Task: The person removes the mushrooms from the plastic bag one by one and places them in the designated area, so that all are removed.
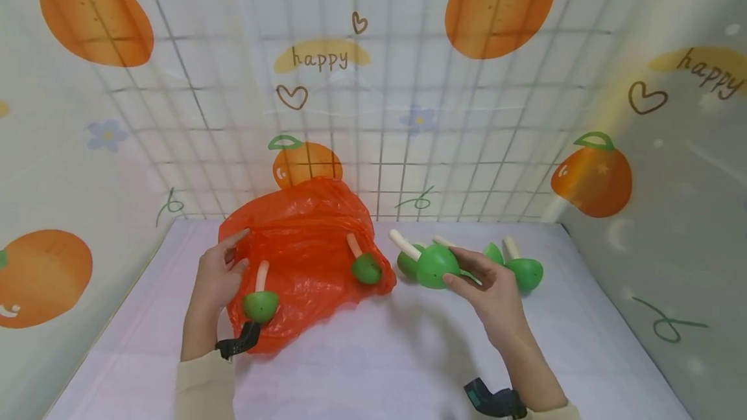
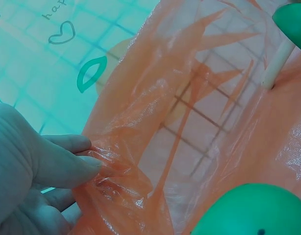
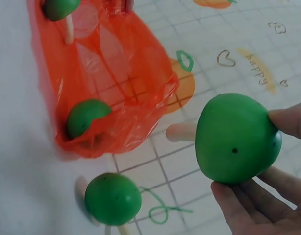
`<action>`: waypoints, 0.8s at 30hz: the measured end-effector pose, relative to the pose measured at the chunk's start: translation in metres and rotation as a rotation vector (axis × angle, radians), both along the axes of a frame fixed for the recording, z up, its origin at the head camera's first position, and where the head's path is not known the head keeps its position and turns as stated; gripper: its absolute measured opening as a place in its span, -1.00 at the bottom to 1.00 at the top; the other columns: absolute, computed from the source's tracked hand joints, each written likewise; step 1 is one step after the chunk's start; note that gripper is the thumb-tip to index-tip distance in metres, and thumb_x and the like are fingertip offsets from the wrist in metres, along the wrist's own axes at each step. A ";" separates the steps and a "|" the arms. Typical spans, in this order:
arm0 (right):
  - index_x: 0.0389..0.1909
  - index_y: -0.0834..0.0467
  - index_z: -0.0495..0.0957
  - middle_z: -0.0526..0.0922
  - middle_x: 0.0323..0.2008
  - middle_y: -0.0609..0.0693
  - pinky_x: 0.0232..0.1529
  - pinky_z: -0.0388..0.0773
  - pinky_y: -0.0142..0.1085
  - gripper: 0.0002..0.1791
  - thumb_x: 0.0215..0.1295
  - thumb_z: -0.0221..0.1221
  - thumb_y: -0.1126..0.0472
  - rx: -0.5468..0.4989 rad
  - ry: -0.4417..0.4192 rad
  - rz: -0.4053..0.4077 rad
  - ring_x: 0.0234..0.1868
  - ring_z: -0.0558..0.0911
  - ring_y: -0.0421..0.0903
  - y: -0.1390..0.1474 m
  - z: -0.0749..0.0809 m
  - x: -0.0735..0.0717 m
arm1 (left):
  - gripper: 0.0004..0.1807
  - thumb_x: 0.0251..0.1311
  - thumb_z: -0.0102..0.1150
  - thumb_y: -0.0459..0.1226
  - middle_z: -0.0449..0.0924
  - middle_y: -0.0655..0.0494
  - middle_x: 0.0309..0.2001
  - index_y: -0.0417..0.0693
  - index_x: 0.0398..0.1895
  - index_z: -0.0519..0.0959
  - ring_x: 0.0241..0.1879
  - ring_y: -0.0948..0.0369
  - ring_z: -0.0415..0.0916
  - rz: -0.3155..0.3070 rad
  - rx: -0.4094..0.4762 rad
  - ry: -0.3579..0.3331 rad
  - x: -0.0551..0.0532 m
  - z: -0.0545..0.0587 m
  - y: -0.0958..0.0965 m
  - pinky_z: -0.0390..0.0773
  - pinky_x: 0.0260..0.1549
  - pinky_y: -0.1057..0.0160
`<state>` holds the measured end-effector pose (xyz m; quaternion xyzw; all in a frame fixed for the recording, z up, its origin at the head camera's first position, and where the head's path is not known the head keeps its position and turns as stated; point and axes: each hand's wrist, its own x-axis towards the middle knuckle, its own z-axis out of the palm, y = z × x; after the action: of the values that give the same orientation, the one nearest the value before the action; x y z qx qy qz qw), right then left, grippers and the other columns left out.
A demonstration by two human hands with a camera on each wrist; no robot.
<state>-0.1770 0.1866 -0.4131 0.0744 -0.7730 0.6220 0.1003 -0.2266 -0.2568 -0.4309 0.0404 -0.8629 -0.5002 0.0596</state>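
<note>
My left hand [image 1: 217, 274] pinches the left edge of a red plastic bag [image 1: 312, 306], whose film bunches at the fingertips in the left wrist view. On the bag's red film lie two green-capped toy mushrooms with cream stems, one toy mushroom [image 1: 260, 307] near my left wrist and another toy mushroom [image 1: 366, 269] toward the right end. My right hand [image 1: 491, 290] grips a third toy mushroom [image 1: 438, 266] by its green cap, thumb and fingers on opposite sides. Its pale stem points left toward the bag, and the right wrist view shows the cap [image 3: 234, 139] raised off the table.
Behind and beside my right hand, more green toy mushrooms lie on the table, including a toy mushroom [image 1: 525, 275] at the right and a partly hidden toy mushroom [image 1: 406, 266]. A patterned cloth wall [image 1: 373, 109] with oranges stands at the back and both sides.
</note>
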 end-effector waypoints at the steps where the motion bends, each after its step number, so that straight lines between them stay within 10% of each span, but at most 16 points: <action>1: 0.36 0.32 0.52 0.60 0.29 0.14 0.18 0.56 -0.48 -0.42 0.36 0.39 0.32 0.006 -0.009 -0.001 0.22 0.58 -0.30 0.002 -0.001 0.000 | -0.31 0.47 0.05 -0.52 0.26 -0.19 0.56 0.02 0.62 0.31 0.50 -0.21 0.25 -0.001 0.004 -0.002 0.000 0.000 0.000 0.40 0.38 -0.16; 24: 0.38 0.37 0.47 0.51 0.36 0.31 0.16 0.53 -0.53 -0.39 0.38 0.38 0.26 0.051 -0.144 0.066 0.19 0.55 -0.41 0.043 -0.051 -0.009 | -0.31 0.46 0.04 -0.54 0.26 -0.21 0.56 0.01 0.62 0.32 0.49 -0.21 0.28 0.016 0.018 0.006 -0.001 -0.001 0.001 0.40 0.38 -0.14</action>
<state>-0.1863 0.2299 -0.4643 0.0572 -0.7909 0.6089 0.0220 -0.2273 -0.2561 -0.4315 0.0462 -0.8578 -0.5076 0.0660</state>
